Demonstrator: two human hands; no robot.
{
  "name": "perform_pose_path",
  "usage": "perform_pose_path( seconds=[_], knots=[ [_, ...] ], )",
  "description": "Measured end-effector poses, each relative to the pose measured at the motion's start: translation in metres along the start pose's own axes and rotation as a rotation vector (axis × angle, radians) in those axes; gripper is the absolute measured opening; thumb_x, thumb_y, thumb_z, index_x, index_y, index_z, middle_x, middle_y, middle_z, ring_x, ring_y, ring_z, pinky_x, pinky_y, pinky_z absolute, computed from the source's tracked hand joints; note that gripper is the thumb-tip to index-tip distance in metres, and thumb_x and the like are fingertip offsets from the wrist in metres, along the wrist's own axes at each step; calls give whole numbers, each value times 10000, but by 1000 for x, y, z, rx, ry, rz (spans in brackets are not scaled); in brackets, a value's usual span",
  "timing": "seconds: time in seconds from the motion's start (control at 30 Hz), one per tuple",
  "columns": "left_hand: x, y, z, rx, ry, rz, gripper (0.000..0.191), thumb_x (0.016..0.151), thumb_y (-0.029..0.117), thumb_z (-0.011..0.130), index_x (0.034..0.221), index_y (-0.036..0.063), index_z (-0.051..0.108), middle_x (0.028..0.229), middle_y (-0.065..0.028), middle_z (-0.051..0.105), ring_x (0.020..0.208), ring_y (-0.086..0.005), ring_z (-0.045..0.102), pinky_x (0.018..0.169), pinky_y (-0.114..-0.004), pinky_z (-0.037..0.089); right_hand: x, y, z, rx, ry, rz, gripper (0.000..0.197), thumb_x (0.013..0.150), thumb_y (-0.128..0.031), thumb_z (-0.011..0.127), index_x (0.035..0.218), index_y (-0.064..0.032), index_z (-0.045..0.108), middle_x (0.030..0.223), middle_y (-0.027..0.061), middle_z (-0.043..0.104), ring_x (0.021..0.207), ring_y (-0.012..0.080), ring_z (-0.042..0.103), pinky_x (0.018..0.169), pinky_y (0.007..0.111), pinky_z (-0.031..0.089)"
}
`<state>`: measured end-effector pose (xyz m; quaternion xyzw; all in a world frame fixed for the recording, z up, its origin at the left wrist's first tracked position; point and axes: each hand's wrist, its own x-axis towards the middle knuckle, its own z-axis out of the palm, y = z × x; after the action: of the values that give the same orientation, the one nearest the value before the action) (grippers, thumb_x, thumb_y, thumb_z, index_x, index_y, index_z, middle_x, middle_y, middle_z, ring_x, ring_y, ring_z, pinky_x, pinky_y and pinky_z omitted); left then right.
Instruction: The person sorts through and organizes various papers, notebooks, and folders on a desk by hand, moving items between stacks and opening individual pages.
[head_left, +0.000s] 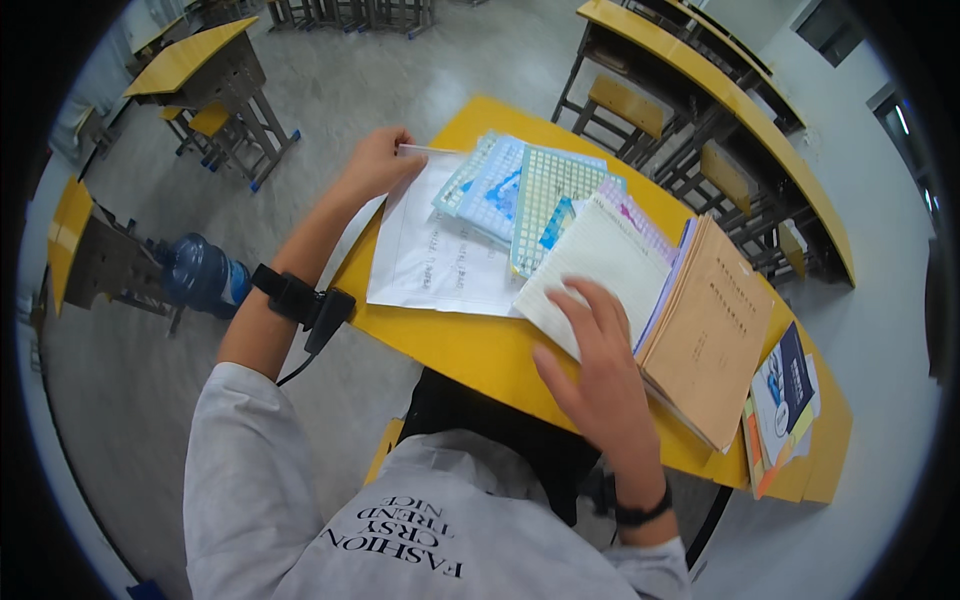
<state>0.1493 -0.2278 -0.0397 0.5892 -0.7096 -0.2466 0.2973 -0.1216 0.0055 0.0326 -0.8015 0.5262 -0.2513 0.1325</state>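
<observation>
At the far left edge of the yellow desk, my left hand (382, 166) pinches the upper corner of a white paper sheet (405, 259), thumb on top. The sheet bears printed lines and writing and lies nearly flat. Several checked notebooks or pads in green, blue and purple (536, 191) fan out over its right part. An open-faced white lined page (600, 259) overlaps them. Above its lower edge is my right hand (600, 367), fingers spread and holding nothing; whether the fingertips touch the page, I cannot tell. Right of it lies a stack of brown paper envelopes (709, 330) bearing print.
Booklets (784, 394) lie at the desk's right end. The yellow desk (450, 360) has its near edge by my body. A blue water-cooler bottle (202, 274) is on the left. Other desks (720, 82) and wooden stools (626, 105) stand beyond, near a white wall.
</observation>
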Motion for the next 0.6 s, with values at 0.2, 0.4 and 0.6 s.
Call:
perform_pose_path(
  seconds=[0.2,0.4,0.6],
  knots=[
    [-34,47,-8,-239,37,181,183,836,178,652,912,31,574,760,-92,616,678,-129,554,608,-297,441,74,28,51,-195,44,-81,500,817,-168,644,1274,-64,470,1310,220,412,1229,395,394,1023,493,319],
    [-72,74,-57,-161,196,316,125,901,179,608,917,71,547,690,54,507,583,-7,407,489,-185,303,82,35,64,-222,65,14,525,838,-207,636,1317,-116,442,1330,211,410,1206,410,427,979,514,367],
    [-114,81,-140,-412,389,267,139,895,213,637,934,89,586,670,96,445,562,19,358,487,-159,292,74,60,62,-268,57,98,462,851,-202,612,1267,-57,475,1286,229,444,1186,374,452,955,497,389]
  ],
)
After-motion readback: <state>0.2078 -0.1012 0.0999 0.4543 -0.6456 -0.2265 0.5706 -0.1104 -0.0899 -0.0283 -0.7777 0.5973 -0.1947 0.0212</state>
